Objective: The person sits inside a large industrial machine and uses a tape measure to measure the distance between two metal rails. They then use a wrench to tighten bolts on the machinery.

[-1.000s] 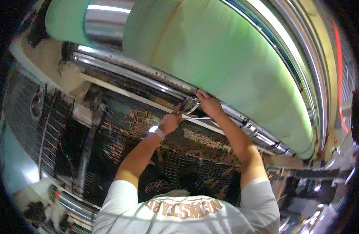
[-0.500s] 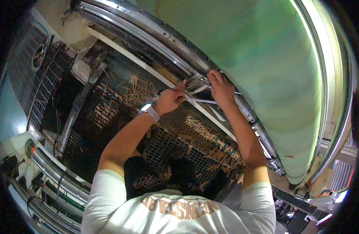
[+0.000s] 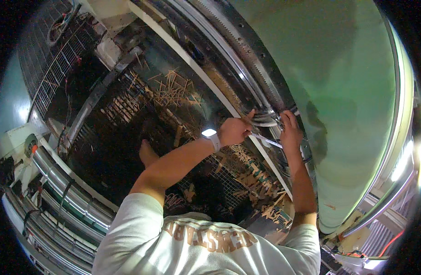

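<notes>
Head view: thin metal rod (image 3: 266, 140) slanting lower-right between hands.

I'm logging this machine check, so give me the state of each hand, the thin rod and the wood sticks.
Left hand: closed on the thin rod.
Right hand: fingers pressed against the metal rail.
Thin rod: held slanted between the hands.
Wood sticks: scattered loose below.

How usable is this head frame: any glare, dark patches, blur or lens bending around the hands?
Head view: strong fisheye bending curves the metal rail and green drum; glare flares at the right rim; the pit with wooden sticks is dim; left hand and right hand are lit and fairly sharp.
</notes>
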`<state>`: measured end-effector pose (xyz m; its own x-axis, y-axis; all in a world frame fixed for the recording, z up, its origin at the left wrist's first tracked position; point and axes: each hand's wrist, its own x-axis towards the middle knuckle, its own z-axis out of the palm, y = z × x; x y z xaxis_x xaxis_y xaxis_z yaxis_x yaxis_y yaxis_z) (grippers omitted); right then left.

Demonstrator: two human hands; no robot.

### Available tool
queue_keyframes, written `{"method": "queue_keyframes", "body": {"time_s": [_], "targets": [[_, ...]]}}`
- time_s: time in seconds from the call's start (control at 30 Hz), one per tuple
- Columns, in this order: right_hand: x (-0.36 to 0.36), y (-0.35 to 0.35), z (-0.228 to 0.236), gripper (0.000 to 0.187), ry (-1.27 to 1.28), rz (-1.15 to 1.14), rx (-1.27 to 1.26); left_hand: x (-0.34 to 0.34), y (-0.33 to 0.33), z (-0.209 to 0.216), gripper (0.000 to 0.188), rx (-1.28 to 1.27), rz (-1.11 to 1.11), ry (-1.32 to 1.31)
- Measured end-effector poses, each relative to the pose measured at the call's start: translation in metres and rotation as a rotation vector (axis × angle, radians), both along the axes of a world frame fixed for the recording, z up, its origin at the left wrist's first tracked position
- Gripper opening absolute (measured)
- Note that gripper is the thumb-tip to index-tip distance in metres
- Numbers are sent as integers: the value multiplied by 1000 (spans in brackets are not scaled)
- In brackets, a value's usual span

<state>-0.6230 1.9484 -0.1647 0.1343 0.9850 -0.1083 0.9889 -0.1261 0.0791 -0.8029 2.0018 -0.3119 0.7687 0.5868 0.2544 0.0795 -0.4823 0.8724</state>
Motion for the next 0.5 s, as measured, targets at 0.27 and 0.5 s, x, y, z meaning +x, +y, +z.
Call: {"method": "queue_keyframes", "body": {"time_s": [0.27,0.5], "targets": [[24,-41,2,57,34,18,17,19,-28,10,16,-148,-187,77],[-23,-96,47,72,268,-163,-45,0,-16,23,19,109,-201,262]]}}
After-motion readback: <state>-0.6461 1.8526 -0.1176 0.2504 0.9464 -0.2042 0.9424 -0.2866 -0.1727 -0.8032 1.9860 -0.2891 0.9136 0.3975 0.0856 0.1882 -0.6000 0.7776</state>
